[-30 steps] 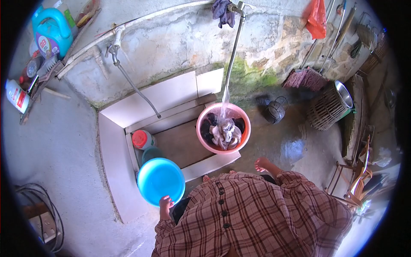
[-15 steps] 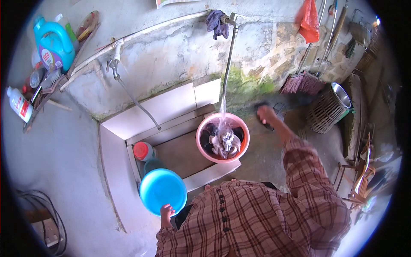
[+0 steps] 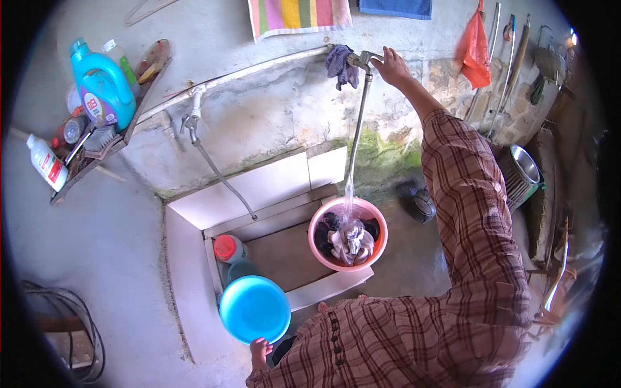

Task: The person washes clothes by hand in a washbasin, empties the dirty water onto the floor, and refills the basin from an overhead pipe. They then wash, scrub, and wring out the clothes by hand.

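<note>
My right hand (image 3: 393,68) is raised at the lever handle of the wall tap (image 3: 363,60), fingers stretched and apart around its end. Whether they press on it, I cannot tell. Water runs from the tap's long metal spout into a pink basin (image 3: 383,223). Wet dark and pale clothes (image 3: 351,242) lie in that basin, under the stream. My left hand (image 3: 261,349) is low, by the near rim of a blue basin (image 3: 255,309), its fingers loosely curled with nothing visible in them. I cannot tell if it touches the rim.
A low tiled trough (image 3: 187,258) surrounds a red-lidded tub (image 3: 226,247). Another tap (image 3: 192,123) with a hose is left. A corner shelf (image 3: 123,139) holds a blue detergent bottle (image 3: 103,90). Dark shoes (image 3: 420,205) and a woven basket (image 3: 514,184) stand right.
My right hand has risen from the dark shoes on the floor to the tap handle. The view has tilted upward, showing hung towels. My left hand sits slightly lower against the blue basin. Water still runs.
</note>
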Tool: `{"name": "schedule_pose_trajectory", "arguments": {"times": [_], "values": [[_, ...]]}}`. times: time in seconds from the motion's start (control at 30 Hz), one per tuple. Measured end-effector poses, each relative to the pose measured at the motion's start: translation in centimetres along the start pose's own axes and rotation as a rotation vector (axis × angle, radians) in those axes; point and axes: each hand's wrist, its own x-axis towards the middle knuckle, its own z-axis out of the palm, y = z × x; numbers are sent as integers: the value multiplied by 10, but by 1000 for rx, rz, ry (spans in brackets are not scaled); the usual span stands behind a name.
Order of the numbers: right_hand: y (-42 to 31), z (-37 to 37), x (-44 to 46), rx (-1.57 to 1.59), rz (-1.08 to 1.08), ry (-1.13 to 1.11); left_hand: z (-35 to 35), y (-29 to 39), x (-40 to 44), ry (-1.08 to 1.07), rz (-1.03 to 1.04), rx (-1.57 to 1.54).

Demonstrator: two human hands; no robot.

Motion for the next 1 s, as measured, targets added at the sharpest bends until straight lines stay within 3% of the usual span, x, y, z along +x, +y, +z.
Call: {"name": "schedule_pose_trajectory", "arguments": {"times": [0.1,0.23,0.27,0.57,0.63,0.83,0.9,0.97,1.0], "values": [[-21,-14,15,37,83,-257,-8,-16,-9,52,-48,-42],[-44,-30,10,-163,87,-266,-16,-33,-21,80,-64,-82],[-43,-23,8,-237,54,-140,-16,-36,-25,79,-74,-82],[-57,-29,26,-266,31,-119,-22,-34,-25,50,-112,-24],[-60,-22,34,-256,96,-95,-11,10,-52,53,-131,-27],[-65,2,40,-249,162,-55,-4,53,-34,32,-110,111],[-29,19,40,64,119,175,-2,62,-24,12,-106,150],[6,34,21,1078,356,-32,-2,69,-7,-10,-99,200],[13,38,-6,1174,444,14,-2,72,0,-25,-97,220]]}}
